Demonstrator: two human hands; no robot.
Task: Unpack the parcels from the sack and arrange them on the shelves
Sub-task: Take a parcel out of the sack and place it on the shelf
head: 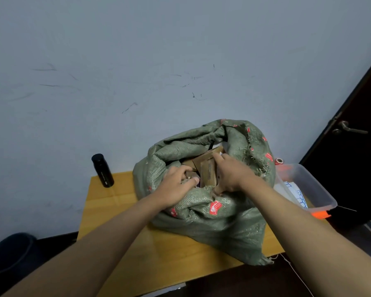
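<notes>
Gripping a brown parcel (208,172), the right hand (230,175) works beside the left hand (178,185), which clutches the red-printed, unreadable sack (212,224).

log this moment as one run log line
stage: unpacking | left hand: holds rim of green woven sack | right hand: grips brown cardboard parcel inside sack | sack on yellow wooden table | shelves: unseen

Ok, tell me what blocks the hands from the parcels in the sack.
Nothing visible does. The sack mouth is open; the right hand already grips a brown parcel, and the left hand holds the sack's rim.
</notes>
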